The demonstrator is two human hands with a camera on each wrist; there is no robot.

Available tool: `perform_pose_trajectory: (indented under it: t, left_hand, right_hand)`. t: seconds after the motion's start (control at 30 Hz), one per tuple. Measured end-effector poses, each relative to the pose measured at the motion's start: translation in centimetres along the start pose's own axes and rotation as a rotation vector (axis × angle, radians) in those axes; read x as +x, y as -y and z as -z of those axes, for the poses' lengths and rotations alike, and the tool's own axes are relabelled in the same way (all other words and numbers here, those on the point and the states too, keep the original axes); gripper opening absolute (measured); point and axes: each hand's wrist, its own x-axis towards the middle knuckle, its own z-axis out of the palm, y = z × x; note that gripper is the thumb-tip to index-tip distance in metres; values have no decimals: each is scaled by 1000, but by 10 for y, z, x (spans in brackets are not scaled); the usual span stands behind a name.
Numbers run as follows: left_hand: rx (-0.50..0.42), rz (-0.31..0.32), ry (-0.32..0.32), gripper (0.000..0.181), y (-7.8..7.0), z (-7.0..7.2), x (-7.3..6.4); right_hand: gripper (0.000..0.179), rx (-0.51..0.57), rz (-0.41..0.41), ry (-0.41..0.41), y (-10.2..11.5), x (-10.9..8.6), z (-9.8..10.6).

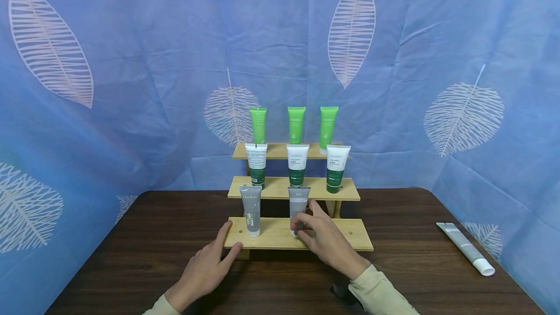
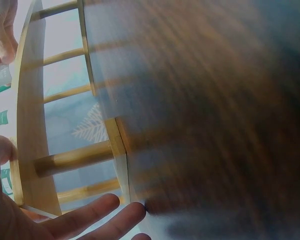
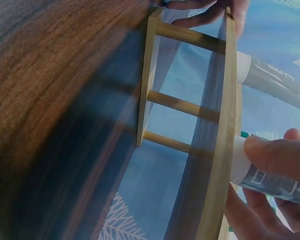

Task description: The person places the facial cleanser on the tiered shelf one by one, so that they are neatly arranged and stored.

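Observation:
On the front step of a wooden three-tier display stand, a grey tube stands cap down near the middle. My right hand holds it low, thumb against the white cap in the right wrist view, fingers round the far side. Another grey tube stands upright to the left on that step. My left hand touches the step's left end with fingers spread and fairly straight. In the left wrist view its fingers reach down beside the stand's leg, while the thumb lies by the step's edge.
White-and-green tubes stand on the middle step, and light green tubes on the top one. A third grey tube lies at the right of the dark wooden table. A blue leaf-print cloth hangs behind.

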Motion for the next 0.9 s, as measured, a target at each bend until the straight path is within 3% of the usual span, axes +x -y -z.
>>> perform_pose_trajectory:
  t: [0.43,0.9]
  left_hand:
    - [8,8,9,87,0,1,0]
    - [-6,16,15,86,-1,1,0]
  right_hand:
    - [24,-71,26,9,0,-2,7]
    - [27,-81,67,-53,-1,-4,40]
